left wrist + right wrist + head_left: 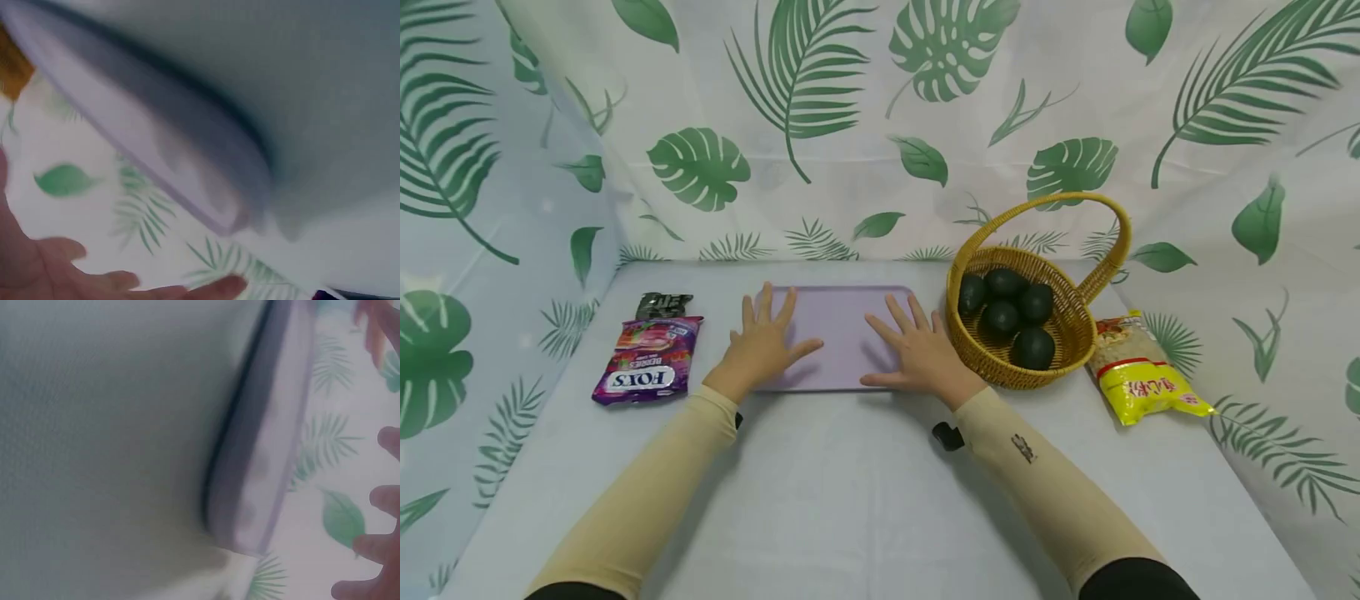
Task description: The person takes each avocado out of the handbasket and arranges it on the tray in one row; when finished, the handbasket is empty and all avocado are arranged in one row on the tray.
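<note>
A flat lavender tray (842,333) lies on the white table, its near side towards me. Over its left end my left hand (762,343) spreads its fingers, palm down. My right hand (921,354) is spread the same way over the right end, close beside the basket. Neither hand holds anything. In the left wrist view the fingers (125,281) show beyond the tray's edge (169,106). The right wrist view has the fingers (375,547) apart from the tray's side (244,469).
A woven basket (1078,333) with a tall handle holds several dark avocados (1033,347) at the right. Past it lies a yellow food packet (1142,379). To the left are a purple Fox's candy bag (651,358) and a small black packet (662,306). Leaf-print cloth (850,200) hangs behind.
</note>
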A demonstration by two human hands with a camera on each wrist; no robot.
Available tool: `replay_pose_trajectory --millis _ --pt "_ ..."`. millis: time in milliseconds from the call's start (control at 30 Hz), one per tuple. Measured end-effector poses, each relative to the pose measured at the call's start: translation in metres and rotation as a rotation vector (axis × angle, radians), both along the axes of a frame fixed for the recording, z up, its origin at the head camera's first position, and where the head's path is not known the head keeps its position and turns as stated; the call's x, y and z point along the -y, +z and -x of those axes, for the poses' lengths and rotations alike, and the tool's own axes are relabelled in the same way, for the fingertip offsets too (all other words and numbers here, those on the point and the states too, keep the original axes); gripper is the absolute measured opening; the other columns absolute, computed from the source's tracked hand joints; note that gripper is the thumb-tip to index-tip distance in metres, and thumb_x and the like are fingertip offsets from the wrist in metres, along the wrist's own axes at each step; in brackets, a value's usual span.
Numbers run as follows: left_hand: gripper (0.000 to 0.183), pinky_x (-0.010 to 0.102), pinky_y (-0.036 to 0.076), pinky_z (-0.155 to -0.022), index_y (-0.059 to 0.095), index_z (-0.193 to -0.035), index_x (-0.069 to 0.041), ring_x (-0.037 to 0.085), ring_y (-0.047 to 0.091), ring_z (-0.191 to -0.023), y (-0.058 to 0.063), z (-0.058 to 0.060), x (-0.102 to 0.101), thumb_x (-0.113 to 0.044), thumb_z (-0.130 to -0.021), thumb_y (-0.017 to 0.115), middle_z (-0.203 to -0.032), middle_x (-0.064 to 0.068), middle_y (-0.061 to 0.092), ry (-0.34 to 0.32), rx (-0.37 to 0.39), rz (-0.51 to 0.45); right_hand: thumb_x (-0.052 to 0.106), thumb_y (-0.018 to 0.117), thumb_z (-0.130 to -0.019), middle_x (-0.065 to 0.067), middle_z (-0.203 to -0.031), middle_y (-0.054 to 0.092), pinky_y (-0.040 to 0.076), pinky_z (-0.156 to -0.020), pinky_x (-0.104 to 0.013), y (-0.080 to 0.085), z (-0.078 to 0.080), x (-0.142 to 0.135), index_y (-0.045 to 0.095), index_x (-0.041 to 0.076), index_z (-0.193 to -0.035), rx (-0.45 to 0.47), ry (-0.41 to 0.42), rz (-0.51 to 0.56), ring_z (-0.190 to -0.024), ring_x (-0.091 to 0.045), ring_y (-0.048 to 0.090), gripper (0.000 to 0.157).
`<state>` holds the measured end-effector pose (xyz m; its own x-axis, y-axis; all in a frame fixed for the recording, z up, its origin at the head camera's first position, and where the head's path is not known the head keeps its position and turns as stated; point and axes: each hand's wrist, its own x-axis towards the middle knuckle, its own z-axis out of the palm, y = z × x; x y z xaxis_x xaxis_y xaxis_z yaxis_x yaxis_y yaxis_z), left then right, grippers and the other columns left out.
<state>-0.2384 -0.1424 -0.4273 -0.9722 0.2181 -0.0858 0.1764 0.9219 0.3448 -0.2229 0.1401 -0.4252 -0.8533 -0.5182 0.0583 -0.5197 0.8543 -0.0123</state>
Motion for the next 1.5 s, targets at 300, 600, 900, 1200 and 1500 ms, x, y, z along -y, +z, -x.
replay_pose_trajectory --millis 300,600,900,1200,1500 --pt "0.074 0.054 0.054 -0.089 -0.001 -0.158 -0.001 0.052 0.046 -0.122 0.016 0.043 0.046 -0.011 -0.099 0.043 -0.154 0.039 0.011 0.106 0.312 -0.207 0.075 0.06 -0.08 -0.006 -0.164 0.021 0.03 -0.113 -0.061 0.042 -0.028 -0.028 0.031 0.031 -0.156 0.008 0.089 0.224 -0.146 -0.037 0.024 0.093" --pt "0.074 0.042 0.061 -0.075 0.002 -0.157 0.001 0.045 0.046 -0.126 0.009 0.058 0.066 -0.001 -0.095 0.041 -0.155 0.035 0.021 0.125 0.462 -0.41 0.055 0.076 -0.079 -0.008 -0.158 0.033 0.043 -0.101 -0.062 0.086 -0.048 -0.1 0.039 0.025 -0.153 -0.106 0.01 0.31 -0.14 -0.036 0.034 0.088" --pt "0.07 0.041 0.061 -0.071 0.009 -0.156 0.006 0.045 0.055 -0.116 0.005 0.067 0.065 0.003 -0.091 0.036 -0.149 0.037 0.03 0.094 0.47 -0.374 0.053 0.071 -0.085 -0.013 -0.16 0.027 0.031 -0.105 -0.071 0.096 -0.021 -0.16 0.035 0.021 -0.155 0.01 -0.22 0.301 -0.143 -0.043 0.027 0.085" --pt "0.071 0.039 0.061 -0.067 0.007 -0.157 0.003 0.043 0.058 -0.111 -0.001 0.074 0.065 0.003 -0.092 0.035 -0.148 0.037 0.031 0.113 0.484 -0.38 0.057 0.069 -0.085 -0.012 -0.164 0.017 0.027 -0.106 -0.074 0.08 -0.001 -0.181 0.026 0.026 -0.158 0.163 -0.337 0.325 -0.144 -0.047 0.023 0.09" --pt "0.073 0.038 0.061 -0.066 0.008 -0.157 0.002 0.044 0.053 -0.117 -0.004 0.074 0.065 0.003 -0.09 0.038 -0.144 0.035 0.036 0.125 0.461 -0.376 0.06 0.068 -0.085 -0.019 -0.162 0.016 0.027 -0.104 -0.075 0.073 0.001 -0.185 0.024 0.028 -0.158 0.227 -0.389 0.337 -0.143 -0.049 0.021 0.092"
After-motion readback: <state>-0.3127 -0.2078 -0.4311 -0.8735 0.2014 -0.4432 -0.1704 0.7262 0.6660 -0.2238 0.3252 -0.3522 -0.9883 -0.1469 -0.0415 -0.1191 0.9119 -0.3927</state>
